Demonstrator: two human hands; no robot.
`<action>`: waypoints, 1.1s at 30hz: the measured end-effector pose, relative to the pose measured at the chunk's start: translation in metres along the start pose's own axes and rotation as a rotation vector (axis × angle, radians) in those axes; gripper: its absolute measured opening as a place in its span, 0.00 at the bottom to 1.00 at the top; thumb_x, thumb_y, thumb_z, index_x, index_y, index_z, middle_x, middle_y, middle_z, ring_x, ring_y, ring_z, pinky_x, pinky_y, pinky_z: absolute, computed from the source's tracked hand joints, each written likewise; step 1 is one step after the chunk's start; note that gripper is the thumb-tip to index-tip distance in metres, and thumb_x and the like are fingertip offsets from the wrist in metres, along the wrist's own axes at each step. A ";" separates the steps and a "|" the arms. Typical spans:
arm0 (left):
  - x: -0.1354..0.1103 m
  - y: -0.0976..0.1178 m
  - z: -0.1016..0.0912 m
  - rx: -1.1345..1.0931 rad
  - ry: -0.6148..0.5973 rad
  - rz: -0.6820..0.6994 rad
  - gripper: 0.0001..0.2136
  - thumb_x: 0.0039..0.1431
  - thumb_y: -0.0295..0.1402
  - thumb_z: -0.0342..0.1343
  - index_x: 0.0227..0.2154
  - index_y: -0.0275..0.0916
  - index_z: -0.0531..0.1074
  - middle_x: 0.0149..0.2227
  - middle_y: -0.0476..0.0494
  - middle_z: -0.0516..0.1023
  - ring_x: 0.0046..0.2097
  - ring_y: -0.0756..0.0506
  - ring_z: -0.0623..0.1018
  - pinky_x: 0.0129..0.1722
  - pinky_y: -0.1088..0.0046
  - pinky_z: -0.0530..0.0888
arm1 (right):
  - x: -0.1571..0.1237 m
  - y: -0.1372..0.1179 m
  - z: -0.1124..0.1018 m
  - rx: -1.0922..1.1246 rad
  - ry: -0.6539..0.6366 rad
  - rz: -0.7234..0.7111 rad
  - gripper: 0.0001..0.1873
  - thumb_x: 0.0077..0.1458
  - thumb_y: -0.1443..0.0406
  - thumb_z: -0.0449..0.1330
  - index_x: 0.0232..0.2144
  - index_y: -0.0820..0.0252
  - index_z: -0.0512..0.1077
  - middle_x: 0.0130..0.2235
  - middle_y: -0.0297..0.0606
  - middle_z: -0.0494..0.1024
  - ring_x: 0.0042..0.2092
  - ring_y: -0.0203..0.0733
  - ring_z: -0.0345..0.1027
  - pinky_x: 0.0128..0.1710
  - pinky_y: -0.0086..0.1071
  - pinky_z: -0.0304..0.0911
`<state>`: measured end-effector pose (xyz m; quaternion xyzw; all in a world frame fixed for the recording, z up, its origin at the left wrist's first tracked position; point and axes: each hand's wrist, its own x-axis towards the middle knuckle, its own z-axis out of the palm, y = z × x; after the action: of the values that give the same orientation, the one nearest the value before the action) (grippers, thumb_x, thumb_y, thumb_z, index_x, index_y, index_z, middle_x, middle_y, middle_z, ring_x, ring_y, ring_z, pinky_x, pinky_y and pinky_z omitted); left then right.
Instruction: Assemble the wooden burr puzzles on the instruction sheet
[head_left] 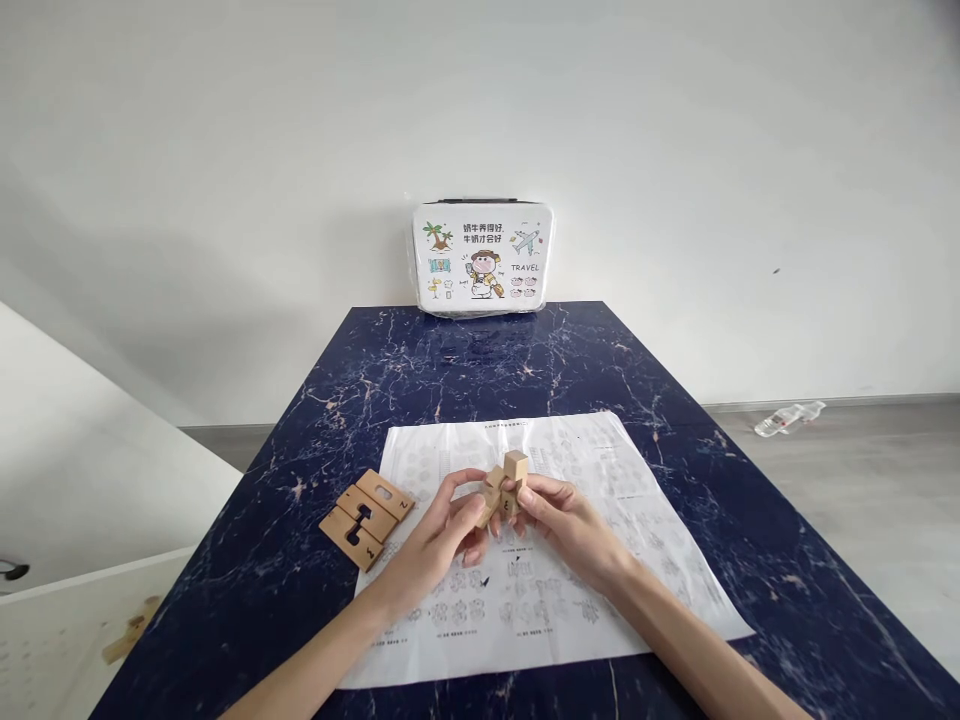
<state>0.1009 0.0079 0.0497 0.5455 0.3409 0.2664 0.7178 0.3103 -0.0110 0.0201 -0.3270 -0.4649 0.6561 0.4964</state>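
Left hand (448,527) and right hand (568,520) pinch wooden puzzle blocks (511,499), lower centre; one reads "3". White case (484,257), upper centre: "TRAVEL".

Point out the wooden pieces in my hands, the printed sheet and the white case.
Wooden pieces (509,498): head view, on a face bearing a dark mark.
Printed sheet (525,590): head view, on its lower middle.
White case (484,262): head view, middle of its front.
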 end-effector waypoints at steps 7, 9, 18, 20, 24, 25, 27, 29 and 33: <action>0.004 0.002 -0.004 0.134 0.100 0.090 0.19 0.76 0.50 0.51 0.55 0.41 0.72 0.34 0.49 0.67 0.36 0.45 0.67 0.42 0.66 0.67 | 0.002 0.002 -0.011 0.099 0.258 -0.068 0.17 0.65 0.47 0.67 0.45 0.52 0.81 0.53 0.44 0.80 0.39 0.43 0.71 0.35 0.35 0.65; 0.005 0.004 -0.006 0.166 0.115 0.119 0.18 0.76 0.49 0.52 0.54 0.41 0.74 0.35 0.47 0.69 0.38 0.44 0.69 0.44 0.66 0.68 | 0.002 0.002 -0.013 0.145 0.257 -0.066 0.17 0.66 0.48 0.66 0.47 0.51 0.79 0.49 0.42 0.81 0.36 0.39 0.70 0.33 0.33 0.64; 0.005 0.001 -0.003 0.168 0.211 0.157 0.20 0.75 0.45 0.55 0.61 0.41 0.67 0.51 0.39 0.79 0.47 0.41 0.78 0.52 0.61 0.73 | 0.002 0.003 -0.006 0.171 0.157 -0.058 0.16 0.65 0.51 0.69 0.44 0.56 0.77 0.45 0.41 0.81 0.36 0.37 0.69 0.42 0.35 0.68; 0.004 0.003 -0.004 0.218 0.208 0.172 0.18 0.76 0.46 0.53 0.58 0.40 0.69 0.48 0.40 0.80 0.45 0.42 0.79 0.51 0.61 0.74 | 0.002 0.002 -0.006 0.192 0.167 -0.069 0.15 0.65 0.52 0.69 0.44 0.55 0.77 0.45 0.40 0.81 0.36 0.37 0.69 0.42 0.35 0.68; 0.005 0.007 -0.010 0.522 0.339 0.246 0.15 0.78 0.45 0.48 0.51 0.41 0.73 0.35 0.45 0.78 0.35 0.44 0.77 0.37 0.67 0.73 | 0.002 0.000 -0.008 0.226 0.208 -0.065 0.16 0.64 0.51 0.70 0.42 0.55 0.77 0.43 0.38 0.80 0.33 0.36 0.66 0.38 0.33 0.66; 0.005 0.006 -0.012 0.611 0.372 0.264 0.15 0.78 0.44 0.46 0.49 0.40 0.74 0.32 0.47 0.76 0.31 0.45 0.75 0.33 0.68 0.70 | 0.002 -0.001 -0.009 0.220 0.221 -0.055 0.16 0.64 0.50 0.69 0.41 0.55 0.77 0.43 0.38 0.79 0.32 0.35 0.65 0.37 0.33 0.65; 0.006 0.003 -0.016 0.755 0.386 0.287 0.16 0.79 0.42 0.44 0.42 0.39 0.74 0.28 0.49 0.71 0.26 0.48 0.69 0.28 0.70 0.65 | 0.002 -0.002 -0.009 0.200 0.238 -0.035 0.16 0.65 0.49 0.68 0.40 0.55 0.77 0.43 0.38 0.79 0.32 0.35 0.64 0.36 0.33 0.64; 0.007 -0.002 -0.018 0.846 0.345 0.286 0.17 0.79 0.40 0.43 0.36 0.39 0.71 0.26 0.51 0.69 0.23 0.49 0.65 0.25 0.71 0.63 | 0.002 -0.001 -0.009 0.178 0.232 -0.022 0.17 0.66 0.49 0.67 0.40 0.56 0.76 0.43 0.39 0.79 0.31 0.36 0.64 0.35 0.34 0.63; 0.009 -0.011 -0.019 1.011 0.259 0.255 0.18 0.79 0.38 0.43 0.31 0.39 0.68 0.25 0.51 0.70 0.22 0.50 0.65 0.22 0.72 0.61 | 0.001 0.001 -0.009 0.143 0.195 -0.020 0.16 0.67 0.50 0.66 0.41 0.56 0.76 0.42 0.39 0.79 0.31 0.36 0.63 0.35 0.34 0.62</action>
<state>0.0914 0.0231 0.0339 0.8228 0.4435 0.2194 0.2795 0.3174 -0.0076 0.0164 -0.3485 -0.3693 0.6479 0.5678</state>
